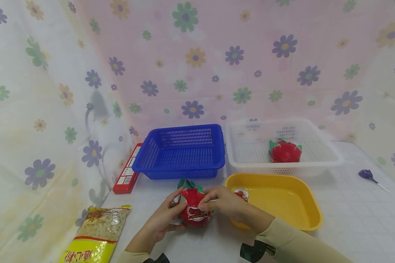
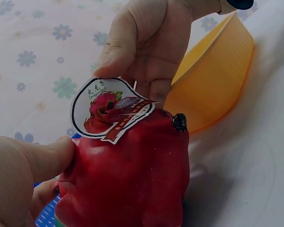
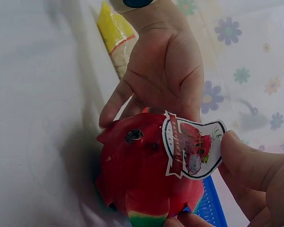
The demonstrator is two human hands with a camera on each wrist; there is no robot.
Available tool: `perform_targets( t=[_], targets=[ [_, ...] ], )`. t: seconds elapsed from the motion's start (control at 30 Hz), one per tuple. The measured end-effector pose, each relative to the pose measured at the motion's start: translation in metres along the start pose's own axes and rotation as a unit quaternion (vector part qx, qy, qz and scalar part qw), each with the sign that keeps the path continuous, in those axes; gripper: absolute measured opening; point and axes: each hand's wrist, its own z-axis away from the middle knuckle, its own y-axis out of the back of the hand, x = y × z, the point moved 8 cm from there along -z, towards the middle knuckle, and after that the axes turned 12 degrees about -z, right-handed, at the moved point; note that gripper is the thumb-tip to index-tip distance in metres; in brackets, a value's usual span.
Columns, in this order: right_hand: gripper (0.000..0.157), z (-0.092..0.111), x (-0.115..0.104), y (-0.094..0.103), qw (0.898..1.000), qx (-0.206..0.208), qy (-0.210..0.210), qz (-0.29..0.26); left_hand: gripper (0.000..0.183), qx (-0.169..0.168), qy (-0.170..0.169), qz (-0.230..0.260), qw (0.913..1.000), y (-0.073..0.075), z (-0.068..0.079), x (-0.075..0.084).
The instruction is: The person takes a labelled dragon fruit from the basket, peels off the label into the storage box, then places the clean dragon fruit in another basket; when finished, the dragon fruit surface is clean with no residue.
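Observation:
A red model dragon fruit (image 1: pixel 191 197) with green leaf tips is held just above or on the white table; contact with the table cannot be told. My left hand (image 1: pixel 162 215) grips it from the left, thumb on its front. On its side is a white-edged dragon fruit sticker (image 2: pixel 113 111), part of it standing off the red surface. The right hand (image 1: pixel 225 202) pinches that sticker's edge between thumb and finger, as the right wrist view shows from close by. A dark stub (image 3: pixel 134 136) marks the fruit's end.
Behind the hands stand a blue basket (image 1: pixel 181 173) and a white basket (image 1: pixel 283 166) holding another dragon fruit (image 1: pixel 285 151). A yellow basin (image 1: pixel 279 201) bears a round sticker (image 1: pixel 241 193). Leftward lie a red box (image 1: pixel 126 179) and a pasta bag (image 1: pixel 97 230); a purple-wrapped lollipop (image 1: pixel 367 174) lies far right.

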Motion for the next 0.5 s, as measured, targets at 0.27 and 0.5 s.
perform_targets(
  t=[0.27, 0.5],
  targets=[
    [0.020, -0.0014, 0.0019, 0.0001, 1.000, -0.021, -0.015, -0.010, 0.075, 0.002, -0.005, 0.000, 1.0000, 0.0001, 0.0006, 0.0000],
    [0.021, -0.0016, 0.0023, 0.0001, 0.999, -0.026, -0.032, -0.034, 0.076, 0.004, -0.005, 0.002, 1.0000, 0.0001, 0.0009, -0.0009]
  ],
)
